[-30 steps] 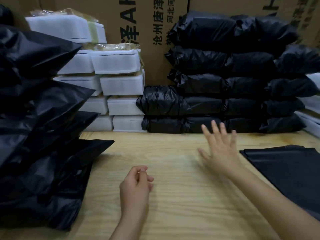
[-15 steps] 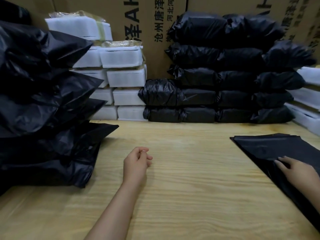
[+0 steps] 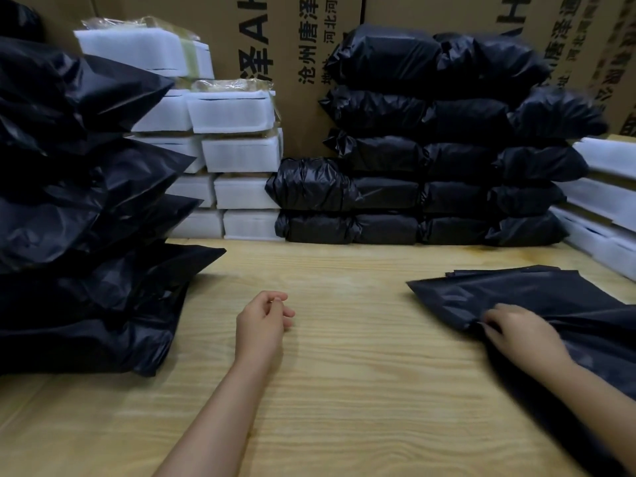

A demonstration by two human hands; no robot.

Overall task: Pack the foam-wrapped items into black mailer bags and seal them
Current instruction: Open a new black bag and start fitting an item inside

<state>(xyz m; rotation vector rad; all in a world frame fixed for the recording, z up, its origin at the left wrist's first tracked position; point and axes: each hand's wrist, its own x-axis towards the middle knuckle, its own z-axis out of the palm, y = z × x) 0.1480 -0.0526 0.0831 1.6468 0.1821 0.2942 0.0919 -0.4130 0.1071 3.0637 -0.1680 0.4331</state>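
The fingers (image 3: 490, 318) of the right hand (image 3: 523, 333) curl down at the near-left edge of the top mailer bag (image 3: 516, 290) and pinch its film, which puckers up around them; blur hides the exact hold. That bag lies on a flat pile of black bags (image 3: 602, 373) at the right of the wooden table (image 3: 361, 373). The left hand (image 3: 263, 321) rests on the bare wood near the middle, its fingers (image 3: 275, 297) loosely curled toward the thumb, holding nothing. Behind it, white foam-wrapped items (image 3: 241, 153) stand stacked against the cardboard boxes (image 3: 292, 46), with more foam blocks (image 3: 605, 201) at the far right. Between them sit rows of packed black parcels (image 3: 430, 160), piled several high. A heap of filled black bags (image 3: 86, 235) crowds the table's left side.
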